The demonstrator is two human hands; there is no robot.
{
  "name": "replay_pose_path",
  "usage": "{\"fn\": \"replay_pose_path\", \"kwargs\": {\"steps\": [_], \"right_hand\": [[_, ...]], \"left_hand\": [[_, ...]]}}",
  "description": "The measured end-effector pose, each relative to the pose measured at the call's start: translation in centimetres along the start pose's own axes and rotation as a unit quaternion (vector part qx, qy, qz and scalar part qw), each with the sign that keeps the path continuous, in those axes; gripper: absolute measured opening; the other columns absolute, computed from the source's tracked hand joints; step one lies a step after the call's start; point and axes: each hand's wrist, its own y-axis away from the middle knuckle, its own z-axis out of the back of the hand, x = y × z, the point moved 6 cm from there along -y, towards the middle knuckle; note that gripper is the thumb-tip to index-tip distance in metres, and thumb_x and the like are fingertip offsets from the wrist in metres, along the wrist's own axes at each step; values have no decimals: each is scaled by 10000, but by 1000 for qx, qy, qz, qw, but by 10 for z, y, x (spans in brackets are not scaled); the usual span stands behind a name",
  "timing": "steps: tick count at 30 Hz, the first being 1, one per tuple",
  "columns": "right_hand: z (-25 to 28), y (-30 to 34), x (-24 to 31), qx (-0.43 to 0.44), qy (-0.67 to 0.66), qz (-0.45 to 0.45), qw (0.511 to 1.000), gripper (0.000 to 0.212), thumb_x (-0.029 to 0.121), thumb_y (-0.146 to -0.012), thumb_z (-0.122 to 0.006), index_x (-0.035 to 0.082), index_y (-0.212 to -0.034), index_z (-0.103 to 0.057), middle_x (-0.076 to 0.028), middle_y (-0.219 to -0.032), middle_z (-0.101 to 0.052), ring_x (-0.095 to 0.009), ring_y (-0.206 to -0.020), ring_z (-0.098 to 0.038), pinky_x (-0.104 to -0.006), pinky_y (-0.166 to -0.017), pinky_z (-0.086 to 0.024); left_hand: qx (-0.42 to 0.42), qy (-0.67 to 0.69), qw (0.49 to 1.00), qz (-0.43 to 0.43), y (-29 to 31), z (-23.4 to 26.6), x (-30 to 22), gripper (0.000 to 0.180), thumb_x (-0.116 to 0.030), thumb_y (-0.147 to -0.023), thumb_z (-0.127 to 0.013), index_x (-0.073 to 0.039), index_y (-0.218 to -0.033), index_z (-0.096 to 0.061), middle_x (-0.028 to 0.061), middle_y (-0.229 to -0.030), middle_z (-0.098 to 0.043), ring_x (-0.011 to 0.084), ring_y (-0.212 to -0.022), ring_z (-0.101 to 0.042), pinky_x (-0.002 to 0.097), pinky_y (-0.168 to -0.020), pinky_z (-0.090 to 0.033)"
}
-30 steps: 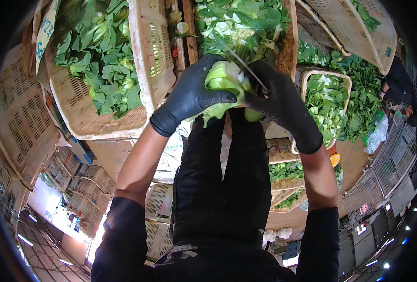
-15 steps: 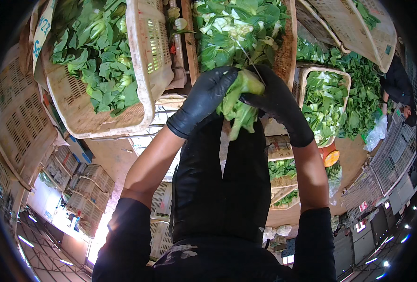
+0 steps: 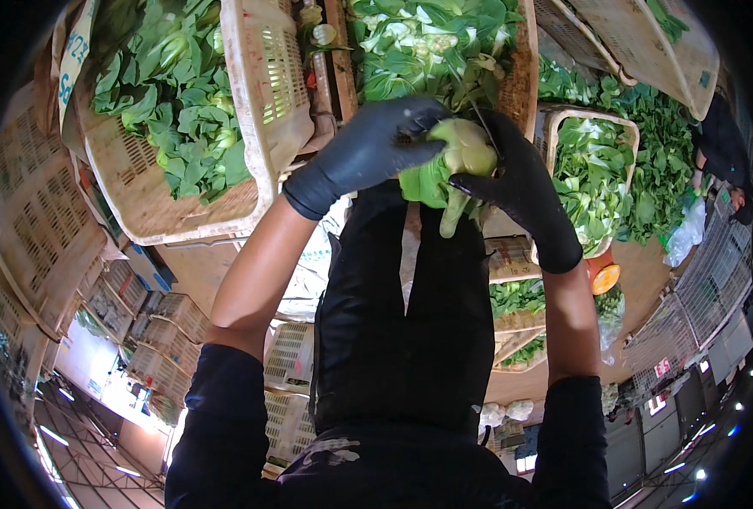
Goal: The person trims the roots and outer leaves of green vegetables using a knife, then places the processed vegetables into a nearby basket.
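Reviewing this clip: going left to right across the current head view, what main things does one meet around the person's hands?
Large crate of greens → left hand → leafy vegetable head → right hand → smaller crate of greens → clear plastic bag.

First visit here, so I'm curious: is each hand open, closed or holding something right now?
Left hand: fingers bent at the greens; grip cannot be told.
Right hand: closed on a knife.

a crate [image 3: 262, 127] blocks left of the left hand [image 3: 380, 140]. a blade [image 3: 483, 124] juts ahead from the right hand [image 3: 525, 182]. behind both, over the legs [image 3: 359, 331], there is room.
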Motion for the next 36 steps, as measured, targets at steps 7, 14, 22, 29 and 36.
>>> {"fn": "replay_pose_path", "kwargs": {"steps": [7,14,22,29,36], "right_hand": [[15,6,-2,-135,-29,22,990,665,195,-636,-764,-11,-1164,-418,-186,-1045,-566,-251,-952,-580,-339,-808,-461],[9,20,7,-76,-270,-173,944,373,277,-814,-602,3,-1056,-526,-45,-732,-581,-95,-573,-540,-228,-483,-416],[28,-2,7,-66,-251,-63,964,277,237,-856,-526,13,-1014,-571,0,-649,-536,-47,-460,-406,-199,-412,-309],[-11,-22,3,21,31,24,999,432,196,-707,-698,22,-1071,-544,-86,-899,-594,-153,-792,-555,-292,-737,-442],[-10,-10,0,42,48,110,992,463,192,-659,-664,28,-1069,-525,-182,-876,-608,-320,-800,-601,-385,-722,-464]], "left_hand": [[-188,-133,973,22,10,25,-5,529,-215,-756,-663,6,-1186,-449,166,-1101,-540,256,-985,-536,339,-866,-414],[-132,226,941,215,29,-13,31,654,-255,-717,-705,27,-1224,-404,155,-1112,-539,231,-984,-552,320,-867,-432],[-76,546,794,258,59,-23,52,541,-306,-801,-582,-14,-1229,-427,121,-1103,-553,212,-985,-560,323,-878,-444],[-47,294,929,218,47,-19,37,603,-273,-709,-689,29,-1178,-460,94,-1052,-568,146,-942,-541,268,-860,-416],[7,125,976,179,45,-22,36,695,-185,-634,-753,20,-1217,-435,97,-1104,-554,139,-979,-515,274,-885,-396]]}}
